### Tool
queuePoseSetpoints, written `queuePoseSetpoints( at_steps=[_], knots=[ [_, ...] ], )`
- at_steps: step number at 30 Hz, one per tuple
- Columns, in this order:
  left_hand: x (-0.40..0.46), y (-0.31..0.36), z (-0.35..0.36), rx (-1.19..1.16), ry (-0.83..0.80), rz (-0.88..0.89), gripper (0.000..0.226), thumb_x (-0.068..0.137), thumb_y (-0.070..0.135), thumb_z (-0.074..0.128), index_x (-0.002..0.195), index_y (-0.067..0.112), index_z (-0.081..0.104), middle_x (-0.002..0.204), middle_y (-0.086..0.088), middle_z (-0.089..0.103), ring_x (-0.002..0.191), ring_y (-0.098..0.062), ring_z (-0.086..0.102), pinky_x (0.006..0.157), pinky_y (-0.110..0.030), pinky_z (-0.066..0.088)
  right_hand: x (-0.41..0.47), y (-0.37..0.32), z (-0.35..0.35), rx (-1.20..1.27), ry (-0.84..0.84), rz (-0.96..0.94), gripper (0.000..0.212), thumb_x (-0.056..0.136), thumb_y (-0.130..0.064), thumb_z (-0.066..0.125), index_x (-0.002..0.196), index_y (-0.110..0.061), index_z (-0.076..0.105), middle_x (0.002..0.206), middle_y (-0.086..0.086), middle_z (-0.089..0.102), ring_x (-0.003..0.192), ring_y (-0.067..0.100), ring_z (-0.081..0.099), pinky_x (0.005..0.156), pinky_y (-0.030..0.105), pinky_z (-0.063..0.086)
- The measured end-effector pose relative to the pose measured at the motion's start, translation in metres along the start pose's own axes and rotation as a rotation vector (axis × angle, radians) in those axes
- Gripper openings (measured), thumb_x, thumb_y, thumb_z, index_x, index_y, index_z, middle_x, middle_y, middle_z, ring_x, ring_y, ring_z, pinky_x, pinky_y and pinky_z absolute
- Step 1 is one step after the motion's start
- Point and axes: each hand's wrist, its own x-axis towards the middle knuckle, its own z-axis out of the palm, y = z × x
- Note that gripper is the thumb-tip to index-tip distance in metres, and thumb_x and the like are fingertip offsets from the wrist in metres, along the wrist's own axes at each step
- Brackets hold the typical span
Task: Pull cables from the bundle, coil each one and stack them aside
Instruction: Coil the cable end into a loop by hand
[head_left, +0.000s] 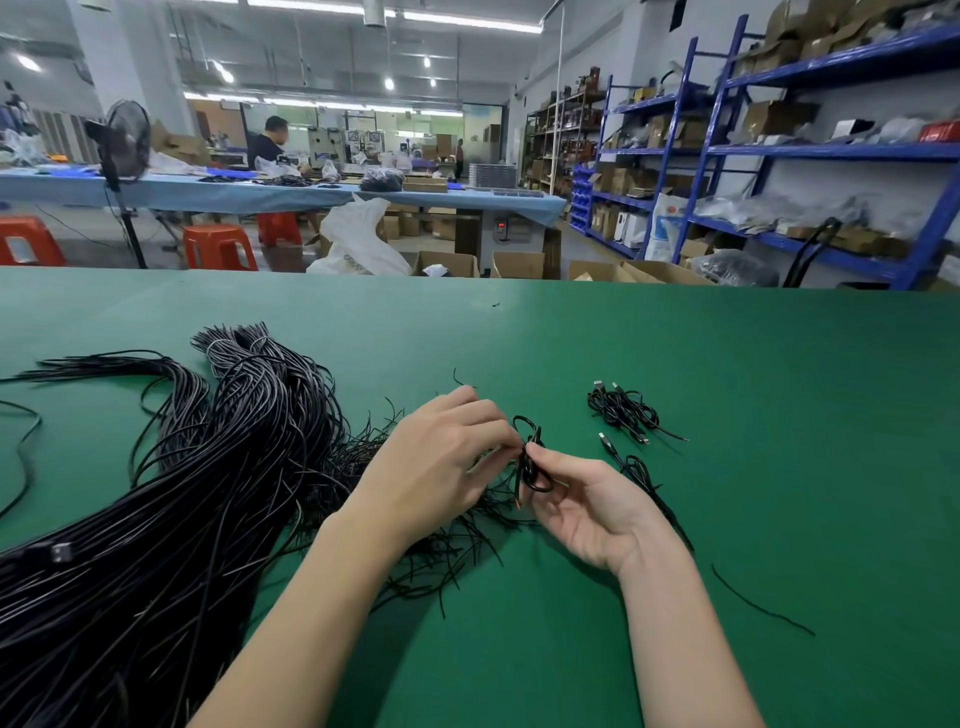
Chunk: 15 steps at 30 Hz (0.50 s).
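Coiling one black cable (532, 465) above the green table (675, 364), we had our left hand (436, 457) pinching its upper loops with curled fingertips while our right hand (587, 506) pinched the lower loops between thumb and forefinger. The main bundle (171, 493) lay to our left, with its loose ends fanned under our left wrist; a few finished coils (623, 410) sat well apart to the right. To wind well, we judged we should keep the loops even, hold them tight at the crossing, and tuck the free end before releasing it.
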Motion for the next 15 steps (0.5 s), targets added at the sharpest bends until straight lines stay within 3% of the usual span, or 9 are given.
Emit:
queuePoseSetpoints(
  at_steps=[4,8,10,13,15],
  knots=[
    [-0.003,0.001,0.005,0.052,0.016,-0.007,0.007,0.095,0.021,0.069,0.094,0.016,0.074,0.092,0.008,0.069,0.084,-0.021,0.057,0.073,-0.038,0.052,0.002,-0.002,-0.003,-0.034,0.022,-0.008,0.028,0.063,-0.004,0.084,0.084,0.001,0.068,0.073,0.012,0.062,0.058,0.019,0.060,0.047,0.022,0.055],
    [-0.004,0.006,0.008,0.085,0.027,-0.036,0.005,0.094,0.017,0.069,0.090,0.015,0.071,0.087,0.006,0.067,0.080,-0.022,0.056,0.069,-0.037,0.051,0.004,-0.004,-0.001,-0.151,0.026,-0.072,0.019,0.068,-0.008,0.083,0.081,-0.003,0.071,0.069,0.008,0.065,0.054,0.013,0.060,0.050,0.019,0.056],
    [-0.004,0.008,0.009,0.076,0.015,-0.091,0.006,0.094,0.018,0.068,0.089,0.014,0.069,0.086,0.006,0.065,0.080,-0.021,0.056,0.068,-0.036,0.051,0.004,-0.004,-0.001,-0.296,0.034,-0.147,0.008,0.077,-0.009,0.081,0.079,-0.006,0.074,0.071,0.005,0.067,0.056,0.011,0.060,0.055,0.019,0.056],
    [-0.002,0.013,0.009,0.006,-0.022,-0.247,0.007,0.095,0.023,0.065,0.091,0.018,0.069,0.087,0.009,0.063,0.083,-0.013,0.056,0.072,-0.033,0.049,0.002,-0.005,-0.003,-0.586,0.061,-0.340,0.013,0.085,-0.014,0.079,0.073,-0.015,0.077,0.070,-0.004,0.070,0.061,0.005,0.061,0.059,0.019,0.052],
    [0.001,0.014,0.008,-0.072,-0.067,-0.354,0.007,0.093,0.024,0.064,0.089,0.022,0.070,0.085,0.012,0.064,0.081,-0.010,0.058,0.076,-0.030,0.048,-0.002,-0.005,-0.004,-0.720,0.057,-0.477,0.008,0.086,-0.015,0.079,0.081,-0.020,0.081,0.078,-0.006,0.076,0.068,0.001,0.065,0.058,0.016,0.050]
  ],
)
